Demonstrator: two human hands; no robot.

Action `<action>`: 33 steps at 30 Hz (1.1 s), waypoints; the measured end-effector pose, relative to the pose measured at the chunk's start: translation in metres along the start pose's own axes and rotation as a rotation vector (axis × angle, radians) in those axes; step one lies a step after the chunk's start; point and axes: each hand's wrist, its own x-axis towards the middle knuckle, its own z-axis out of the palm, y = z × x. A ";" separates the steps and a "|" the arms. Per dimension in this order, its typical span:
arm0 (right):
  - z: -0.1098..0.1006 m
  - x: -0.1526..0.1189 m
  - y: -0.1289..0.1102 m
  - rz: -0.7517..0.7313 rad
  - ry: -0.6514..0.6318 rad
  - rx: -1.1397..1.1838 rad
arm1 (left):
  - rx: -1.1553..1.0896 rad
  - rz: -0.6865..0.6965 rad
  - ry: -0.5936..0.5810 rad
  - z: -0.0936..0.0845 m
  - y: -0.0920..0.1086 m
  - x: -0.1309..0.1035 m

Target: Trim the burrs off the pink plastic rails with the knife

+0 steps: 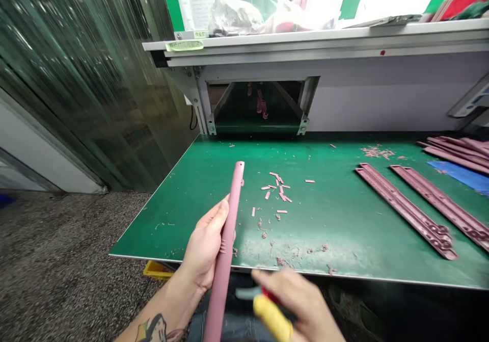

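Observation:
My left hand [206, 242] is wrapped around a long pink plastic strip [225, 260], its thumb along the side. The strip slants up over the green table's front edge. It has a small hole at its far end and a small tab on its right side. My right hand [301, 301], smeared by motion, grips a yellow-handled pliers-like tool [271, 317] with red on the handle and a grey metal tip. The tip is just right of the strip, apart from it. Small pink offcuts [281, 195] and curled shavings [280, 262] lie on the table beyond my hands.
Two pink channelled strips [408, 209] lie at the right, with more stacked strips [458, 151] near a blue sheet [462, 176]. A conveyor belt [257, 123] with pink pieces runs through an opening at the back. A shelf [305, 44] spans above; a yellow bin [156, 270] is under the table.

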 end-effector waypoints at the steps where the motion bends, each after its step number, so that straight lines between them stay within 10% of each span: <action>1: -0.005 0.008 0.004 0.046 0.060 0.034 | 0.007 -0.006 -0.004 0.001 -0.002 -0.003; 11: -0.009 0.027 0.011 0.130 0.236 0.040 | 0.028 -0.055 -0.028 0.013 -0.007 -0.016; 25: -0.066 0.068 0.041 0.229 0.524 -0.031 | 0.122 -0.213 -0.060 0.023 -0.018 -0.040; 33: -0.049 0.046 0.028 0.161 0.381 0.049 | -0.042 -0.313 -0.055 0.023 -0.018 -0.044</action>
